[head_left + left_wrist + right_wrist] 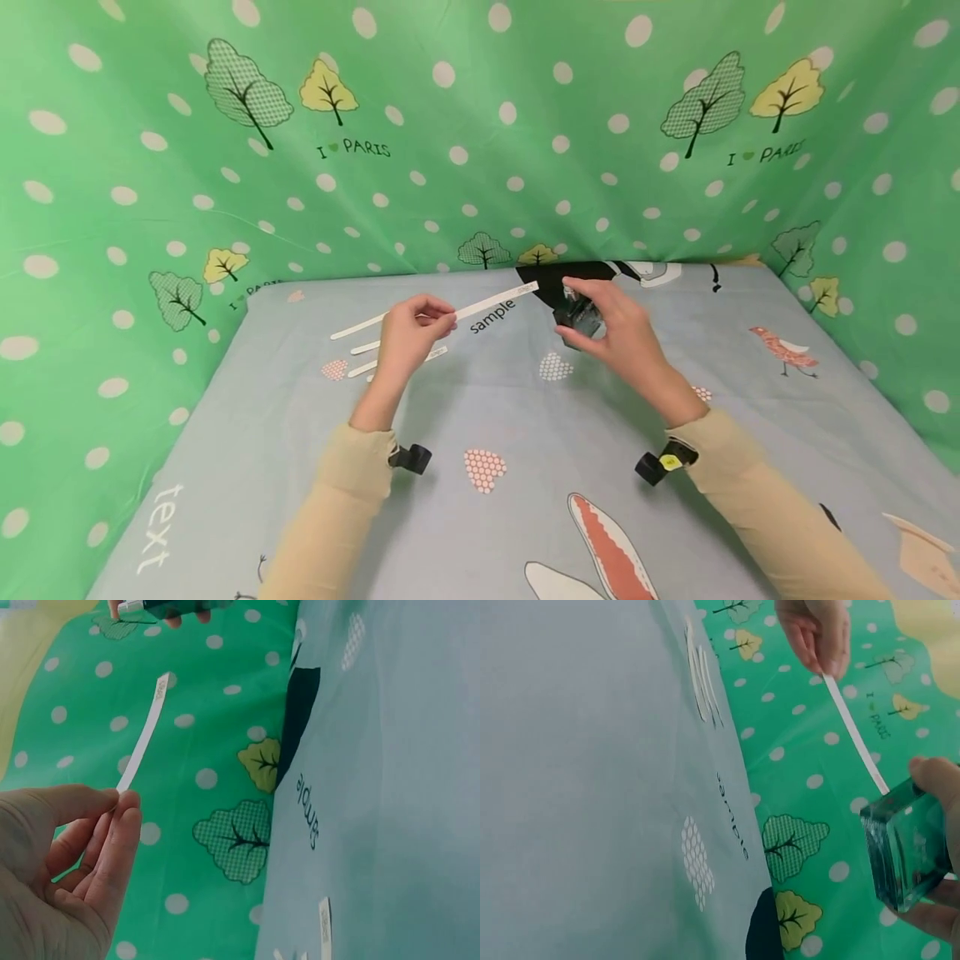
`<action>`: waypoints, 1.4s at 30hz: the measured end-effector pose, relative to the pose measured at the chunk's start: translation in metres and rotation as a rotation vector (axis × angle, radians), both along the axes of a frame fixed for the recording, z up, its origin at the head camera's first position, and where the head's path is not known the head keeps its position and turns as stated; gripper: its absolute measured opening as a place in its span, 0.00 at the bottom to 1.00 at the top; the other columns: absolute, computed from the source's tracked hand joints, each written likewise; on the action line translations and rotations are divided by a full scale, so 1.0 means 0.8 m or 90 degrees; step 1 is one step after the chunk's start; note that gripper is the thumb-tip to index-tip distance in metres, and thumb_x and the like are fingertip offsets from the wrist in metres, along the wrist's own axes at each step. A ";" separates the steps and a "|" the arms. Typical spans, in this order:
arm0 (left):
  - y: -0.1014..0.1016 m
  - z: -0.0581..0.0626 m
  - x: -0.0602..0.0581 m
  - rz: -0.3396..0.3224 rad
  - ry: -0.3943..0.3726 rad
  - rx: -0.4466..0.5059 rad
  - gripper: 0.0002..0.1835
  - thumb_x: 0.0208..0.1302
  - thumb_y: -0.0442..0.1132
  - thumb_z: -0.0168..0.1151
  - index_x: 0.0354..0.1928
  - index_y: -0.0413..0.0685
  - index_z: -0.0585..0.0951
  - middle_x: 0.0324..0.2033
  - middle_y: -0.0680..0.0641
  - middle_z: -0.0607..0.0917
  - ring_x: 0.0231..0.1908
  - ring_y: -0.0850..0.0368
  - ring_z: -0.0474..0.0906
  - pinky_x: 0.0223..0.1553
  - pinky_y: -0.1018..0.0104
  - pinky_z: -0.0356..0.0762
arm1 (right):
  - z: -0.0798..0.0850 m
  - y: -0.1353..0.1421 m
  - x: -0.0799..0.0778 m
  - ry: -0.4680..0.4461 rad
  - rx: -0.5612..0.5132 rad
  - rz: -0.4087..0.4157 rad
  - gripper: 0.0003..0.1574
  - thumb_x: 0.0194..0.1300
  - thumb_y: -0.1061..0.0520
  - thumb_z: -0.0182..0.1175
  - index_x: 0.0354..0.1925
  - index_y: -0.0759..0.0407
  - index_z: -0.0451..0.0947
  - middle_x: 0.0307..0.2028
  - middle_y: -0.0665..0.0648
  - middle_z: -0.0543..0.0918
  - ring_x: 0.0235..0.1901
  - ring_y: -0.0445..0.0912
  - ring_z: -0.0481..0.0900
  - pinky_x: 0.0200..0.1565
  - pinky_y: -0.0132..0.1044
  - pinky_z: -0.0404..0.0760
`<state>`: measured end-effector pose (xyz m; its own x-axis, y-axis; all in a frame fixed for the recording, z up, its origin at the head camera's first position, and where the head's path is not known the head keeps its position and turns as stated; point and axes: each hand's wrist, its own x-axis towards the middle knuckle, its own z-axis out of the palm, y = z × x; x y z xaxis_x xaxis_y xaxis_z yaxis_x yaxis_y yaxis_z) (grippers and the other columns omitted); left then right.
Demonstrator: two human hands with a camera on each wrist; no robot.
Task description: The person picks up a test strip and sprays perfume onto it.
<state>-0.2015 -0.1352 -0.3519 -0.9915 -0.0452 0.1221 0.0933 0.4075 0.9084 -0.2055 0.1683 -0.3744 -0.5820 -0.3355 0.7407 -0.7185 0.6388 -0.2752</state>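
Observation:
My left hand [414,337] pinches one end of a white paper test strip [497,302] between thumb and fingertips. The strip's far end, with small print on it, points toward the bottle. In my right hand [618,329] is a dark, square glass perfume bottle [577,321], held in the air with a finger at its spray top [568,290]. Greenish see-through glass shows on the bottle [911,847] in the right wrist view. A gap separates strip and bottle in the head view. Beneath and beside my left hand, several more paper strips [358,325] lie on the cloth.
A grey-blue printed cloth [450,533] covers the table, with hearts, a bird and the word "sample" on it. Behind and at the sides hangs a green dotted curtain [480,108]. Small black cameras [411,458] sit on both wrists.

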 end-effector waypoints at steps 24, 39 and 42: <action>0.013 -0.001 -0.025 0.026 0.032 -0.002 0.06 0.64 0.34 0.66 0.40 0.40 0.85 0.35 0.39 0.88 0.35 0.52 0.87 0.39 0.69 0.88 | 0.007 -0.002 0.012 -0.047 -0.007 -0.073 0.41 0.52 0.51 0.77 0.63 0.51 0.73 0.47 0.60 0.82 0.39 0.53 0.80 0.32 0.47 0.82; 0.004 0.002 -0.029 0.030 0.055 0.001 0.06 0.63 0.33 0.66 0.40 0.39 0.85 0.35 0.37 0.88 0.34 0.49 0.88 0.37 0.71 0.87 | 0.001 0.009 0.020 -0.066 -0.021 -0.041 0.43 0.52 0.55 0.76 0.65 0.52 0.72 0.51 0.59 0.82 0.44 0.51 0.81 0.38 0.48 0.82; 0.002 0.002 -0.028 0.032 0.057 0.001 0.06 0.63 0.33 0.66 0.40 0.39 0.85 0.35 0.37 0.88 0.34 0.49 0.88 0.36 0.71 0.87 | 0.001 0.010 0.021 -0.075 -0.024 -0.043 0.44 0.52 0.55 0.76 0.66 0.52 0.70 0.55 0.60 0.82 0.48 0.53 0.81 0.41 0.49 0.82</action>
